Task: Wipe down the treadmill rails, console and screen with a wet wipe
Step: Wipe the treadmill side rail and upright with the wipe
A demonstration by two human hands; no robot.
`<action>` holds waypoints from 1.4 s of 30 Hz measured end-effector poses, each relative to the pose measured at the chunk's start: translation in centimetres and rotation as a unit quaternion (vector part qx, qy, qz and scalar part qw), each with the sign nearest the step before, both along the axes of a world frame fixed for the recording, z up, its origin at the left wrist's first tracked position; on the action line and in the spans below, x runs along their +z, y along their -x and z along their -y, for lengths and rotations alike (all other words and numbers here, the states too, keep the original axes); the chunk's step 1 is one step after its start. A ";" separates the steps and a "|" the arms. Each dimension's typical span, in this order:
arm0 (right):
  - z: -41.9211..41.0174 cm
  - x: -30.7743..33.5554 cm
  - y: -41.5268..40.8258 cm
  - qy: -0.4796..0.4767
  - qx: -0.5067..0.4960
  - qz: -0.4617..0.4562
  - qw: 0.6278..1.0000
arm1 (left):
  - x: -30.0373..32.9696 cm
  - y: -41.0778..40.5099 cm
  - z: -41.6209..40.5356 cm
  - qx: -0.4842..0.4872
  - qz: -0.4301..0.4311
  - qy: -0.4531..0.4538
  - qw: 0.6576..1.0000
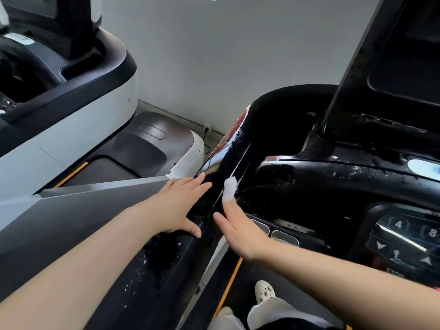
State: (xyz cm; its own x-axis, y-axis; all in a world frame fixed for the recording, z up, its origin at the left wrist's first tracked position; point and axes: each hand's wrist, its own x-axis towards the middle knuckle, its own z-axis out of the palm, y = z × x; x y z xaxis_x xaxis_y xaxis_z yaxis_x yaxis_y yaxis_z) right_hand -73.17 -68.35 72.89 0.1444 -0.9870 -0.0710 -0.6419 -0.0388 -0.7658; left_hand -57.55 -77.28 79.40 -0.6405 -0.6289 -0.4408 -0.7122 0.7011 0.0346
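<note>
Wet wipe [229, 188], small, white and crumpled, lay at frame centre on the glossy black treadmill rail [221, 158], pressed under the fingertips of the right hand [240, 231]. Right hand stretched nearly flat, fingers straight, thumb spread toward the left. Left hand [177, 206] lay open and flat just left of the wipe, palm down on the same rail, fingers straight and together. Black keypad console [404, 236] sat at lower right, wet droplets speckling the rail.

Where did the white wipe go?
In the head view's middle, the wet wipe sits under the right hand's fingertips on the black rail, beside the left hand.
</note>
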 end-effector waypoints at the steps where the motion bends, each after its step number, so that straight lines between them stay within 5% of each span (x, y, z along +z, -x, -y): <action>1: 2.2 0.1 0.7 -0.017 -0.042 0.017 0.999 | 0.0 0.0 0.1 0.000 0.001 0.000 1.000; 4: 6.8 1.9 3.3 -0.030 -0.132 0.021 0.991 | 0.1 0.0 0.0 0.004 0.001 -0.014 1.000; 11: -0.1 2.8 5.3 -0.008 0.096 -0.090 0.991 | 1.2 -0.3 0.4 0.052 -0.132 -0.030 0.989; 18: 0.7 3.7 6.6 0.056 -0.026 -0.019 0.998 | 0.7 2.4 -0.5 0.047 -0.321 0.029 0.946; 25: 0.5 4.4 6.0 0.068 -0.049 0.030 0.996 | 0.0 4.9 -0.8 -0.020 -0.360 0.106 0.927; 30: 0.3 4.4 6.2 0.057 -0.111 0.046 0.991 | 0.5 5.7 -1.3 0.061 -0.345 0.017 0.936; 35: 0.7 4.8 6.6 0.048 -0.153 0.068 0.985 | 0.3 6.2 -1.2 0.157 -0.391 -0.117 0.899; 42: 1.8 4.8 7.9 0.027 -0.243 0.169 0.955 | 0.5 6.8 -0.7 0.198 -0.442 -0.179 0.856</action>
